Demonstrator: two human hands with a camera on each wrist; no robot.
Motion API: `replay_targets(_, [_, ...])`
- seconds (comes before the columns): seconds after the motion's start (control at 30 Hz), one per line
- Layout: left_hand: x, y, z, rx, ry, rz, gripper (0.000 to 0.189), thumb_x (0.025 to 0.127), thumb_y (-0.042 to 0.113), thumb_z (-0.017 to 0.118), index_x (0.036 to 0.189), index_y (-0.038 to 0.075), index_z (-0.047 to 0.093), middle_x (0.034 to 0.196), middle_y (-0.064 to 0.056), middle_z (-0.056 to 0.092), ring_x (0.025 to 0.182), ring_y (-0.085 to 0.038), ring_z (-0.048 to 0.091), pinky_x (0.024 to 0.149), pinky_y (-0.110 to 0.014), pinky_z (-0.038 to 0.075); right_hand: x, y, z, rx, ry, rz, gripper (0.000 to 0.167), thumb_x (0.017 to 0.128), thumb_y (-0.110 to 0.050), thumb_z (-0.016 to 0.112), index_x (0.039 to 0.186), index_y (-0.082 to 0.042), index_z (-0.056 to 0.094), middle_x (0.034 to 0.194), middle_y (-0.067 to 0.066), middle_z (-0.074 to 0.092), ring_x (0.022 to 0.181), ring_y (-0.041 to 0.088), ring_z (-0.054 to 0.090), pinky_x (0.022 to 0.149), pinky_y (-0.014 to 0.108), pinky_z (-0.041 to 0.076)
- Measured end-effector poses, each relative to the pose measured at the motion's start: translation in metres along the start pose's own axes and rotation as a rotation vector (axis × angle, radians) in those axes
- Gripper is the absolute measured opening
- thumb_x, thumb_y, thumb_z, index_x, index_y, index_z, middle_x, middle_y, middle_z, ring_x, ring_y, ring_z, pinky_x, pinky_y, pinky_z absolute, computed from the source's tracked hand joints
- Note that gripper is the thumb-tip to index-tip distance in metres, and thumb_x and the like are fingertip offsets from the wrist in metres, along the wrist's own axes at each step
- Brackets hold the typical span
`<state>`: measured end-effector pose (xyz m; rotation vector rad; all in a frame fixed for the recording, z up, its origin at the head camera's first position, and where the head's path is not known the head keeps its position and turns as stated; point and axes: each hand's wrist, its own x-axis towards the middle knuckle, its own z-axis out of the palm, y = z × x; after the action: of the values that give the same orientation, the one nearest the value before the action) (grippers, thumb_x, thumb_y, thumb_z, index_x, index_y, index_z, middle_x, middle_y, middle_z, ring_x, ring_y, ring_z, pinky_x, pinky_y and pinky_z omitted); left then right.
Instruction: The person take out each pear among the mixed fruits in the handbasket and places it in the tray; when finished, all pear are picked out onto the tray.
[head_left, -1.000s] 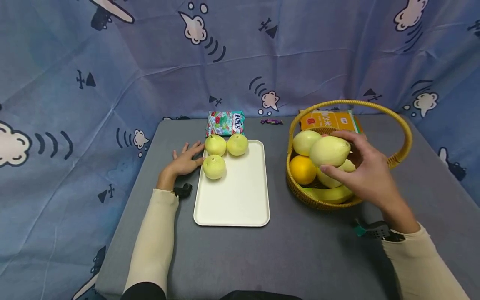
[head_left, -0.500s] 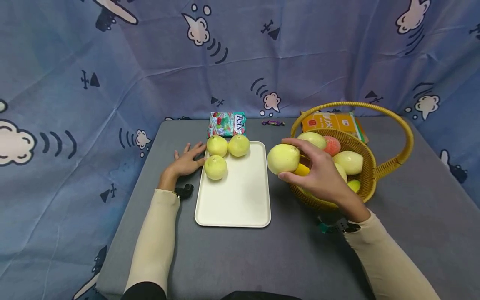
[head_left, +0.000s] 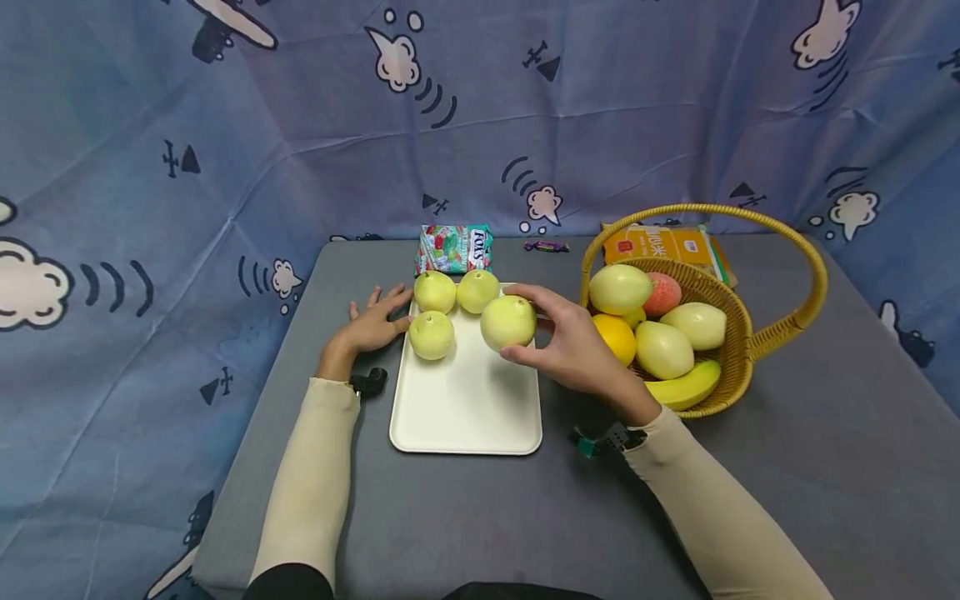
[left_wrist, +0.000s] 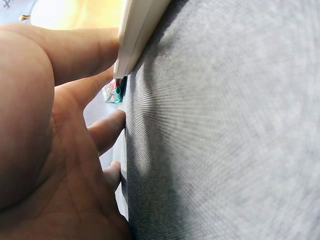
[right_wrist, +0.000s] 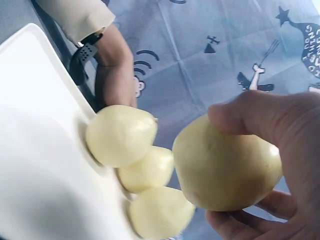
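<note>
My right hand (head_left: 581,350) grips a pale yellow-green pear (head_left: 507,323) between thumb and fingers, held over the upper right part of the white tray (head_left: 480,408). In the right wrist view the thumb lies across one side of this pear (right_wrist: 225,167), and fingers support it from the other. At the tray's far left corner, three similar pears (head_left: 431,335) sit close together. My left hand (head_left: 372,325) rests on the table at the tray's left edge, fingers spread. In the left wrist view, the thumb and a finger reach the tray's side wall (left_wrist: 137,37).
Right of the tray stands a yellow wicker basket (head_left: 738,379) with a tall handle, holding several pears, an orange (head_left: 615,337), a red fruit (head_left: 663,293) and a banana (head_left: 686,387). Behind lie a candy bag (head_left: 453,248), a small purple-wrapped candy (head_left: 547,247) and an orange packet (head_left: 667,244).
My right hand has lifted the pear from over the basket and carried it left, over the tray. The left hand has stayed at the tray's edge.
</note>
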<state>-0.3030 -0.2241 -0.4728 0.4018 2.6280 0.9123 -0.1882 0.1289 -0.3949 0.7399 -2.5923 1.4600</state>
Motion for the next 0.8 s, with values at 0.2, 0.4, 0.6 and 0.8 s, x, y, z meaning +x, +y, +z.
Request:
replay_targets(0.2, [0.0, 0.0, -0.001, -0.007, -0.001, 0.003, 0.066, 0.116, 0.034, 0.052, 0.176, 0.019, 0.028, 0.186, -0.011, 0.012, 0.171, -0.044, -0.013, 0.125, -0.075, -0.025, 0.015, 0.01, 0.021, 0.007, -0.003, 0.062, 0.08, 0.086, -0.016, 0.095, 0.156, -0.007, 0.057, 0.157, 0.014, 0.06, 0.134, 0.034, 0.066, 0.112, 0.049, 0.058])
replay_targets(0.4, [-0.001, 0.003, -0.001, -0.01, -0.002, 0.001, 0.067, 0.115, 0.034, 0.054, 0.176, 0.019, 0.028, 0.186, -0.011, 0.013, 0.171, -0.043, -0.012, 0.125, -0.075, -0.024, 0.025, 0.026, 0.04, -0.011, 0.001, 0.105, 0.077, 0.085, -0.013, 0.095, 0.152, -0.007, 0.058, 0.153, 0.015, 0.062, 0.134, 0.034, 0.066, 0.112, 0.046, 0.058])
replay_targets(0.6, [0.0, 0.001, -0.001, 0.001, -0.009, -0.003, 0.067, 0.116, 0.034, 0.052, 0.176, 0.019, 0.027, 0.186, -0.011, 0.01, 0.17, -0.044, -0.014, 0.125, -0.075, -0.025, 0.03, 0.041, 0.055, -0.049, -0.011, 0.117, 0.075, 0.083, -0.012, 0.095, 0.15, -0.006, 0.062, 0.154, 0.016, 0.063, 0.134, 0.034, 0.066, 0.11, 0.046, 0.06])
replay_targets(0.8, [0.0, 0.0, -0.001, 0.006, -0.007, -0.004, 0.067, 0.116, 0.035, 0.052, 0.177, 0.02, 0.026, 0.186, -0.011, 0.011, 0.171, -0.043, -0.014, 0.125, -0.075, -0.025, 0.032, 0.052, 0.066, -0.039, -0.002, 0.121, 0.076, 0.082, -0.009, 0.095, 0.149, -0.006, 0.062, 0.154, 0.016, 0.063, 0.136, 0.033, 0.064, 0.111, 0.046, 0.059])
